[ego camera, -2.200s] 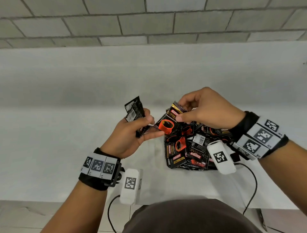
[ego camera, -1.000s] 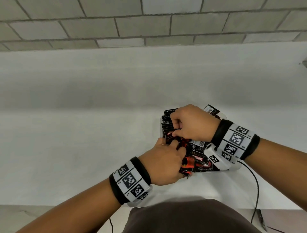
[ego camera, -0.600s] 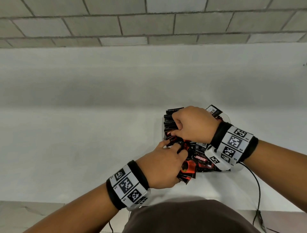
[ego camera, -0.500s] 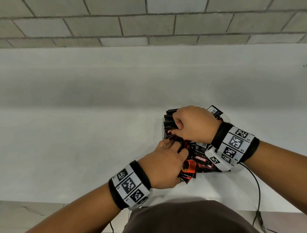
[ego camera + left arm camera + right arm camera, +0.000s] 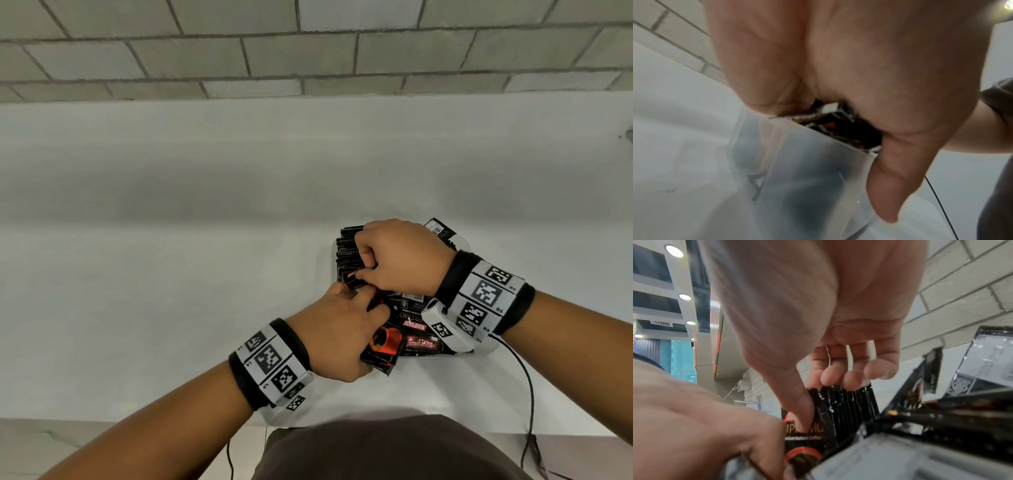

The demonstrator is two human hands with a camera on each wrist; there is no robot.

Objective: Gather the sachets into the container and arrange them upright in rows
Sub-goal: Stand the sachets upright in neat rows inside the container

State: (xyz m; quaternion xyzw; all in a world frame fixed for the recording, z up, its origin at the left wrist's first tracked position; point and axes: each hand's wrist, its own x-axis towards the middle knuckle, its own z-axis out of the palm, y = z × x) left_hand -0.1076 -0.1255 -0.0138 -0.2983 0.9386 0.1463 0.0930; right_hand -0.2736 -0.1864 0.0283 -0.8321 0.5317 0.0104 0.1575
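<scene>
Over container, right hand pinching upright sachets, left hand gripping loose sachets

Right hand knuckles up, fingers curled and thumb pressed down, pinching. Left hand just below, palm down, fingers bent forward, touching the right. Both forearms angled inward.

Left hand fingertips are concealed among sachets inside the container; its grip is indeterminate. Container rim is largely covered by both hands.
</scene>
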